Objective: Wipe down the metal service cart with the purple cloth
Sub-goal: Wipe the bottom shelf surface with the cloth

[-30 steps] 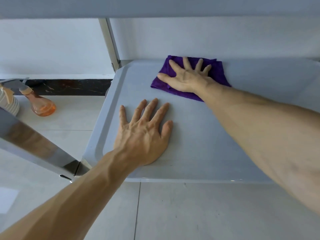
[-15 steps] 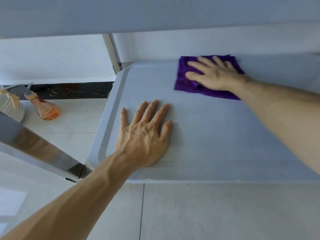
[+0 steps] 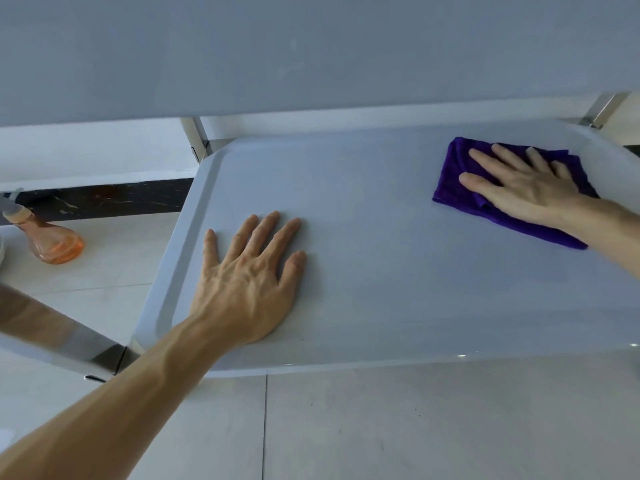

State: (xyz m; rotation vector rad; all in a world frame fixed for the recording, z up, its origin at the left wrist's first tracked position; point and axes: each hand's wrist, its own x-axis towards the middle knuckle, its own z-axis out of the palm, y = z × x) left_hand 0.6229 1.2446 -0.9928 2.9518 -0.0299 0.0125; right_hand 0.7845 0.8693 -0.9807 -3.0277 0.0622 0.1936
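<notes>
The metal service cart's lower shelf [image 3: 381, 265] fills the middle of the view, a grey tray with a raised rim. A folded purple cloth [image 3: 453, 181] lies near the shelf's far right corner. My right hand [image 3: 519, 188] presses flat on the cloth with straight, spread fingers. My left hand [image 3: 249, 278] rests palm down on the bare shelf near its front left, fingers straight and spread, holding nothing.
The cart's upper shelf [image 3: 311, 46] hangs overhead across the top of the view. Upright posts [image 3: 197, 140] stand at the back corners, and a metal bar [image 3: 52, 334] slants at the left. An orange spray bottle [image 3: 52, 240] stands on the tiled floor, left of the cart.
My right hand has slid the purple cloth to the right along the far side of the shelf. My left hand has stayed planted in the same spot.
</notes>
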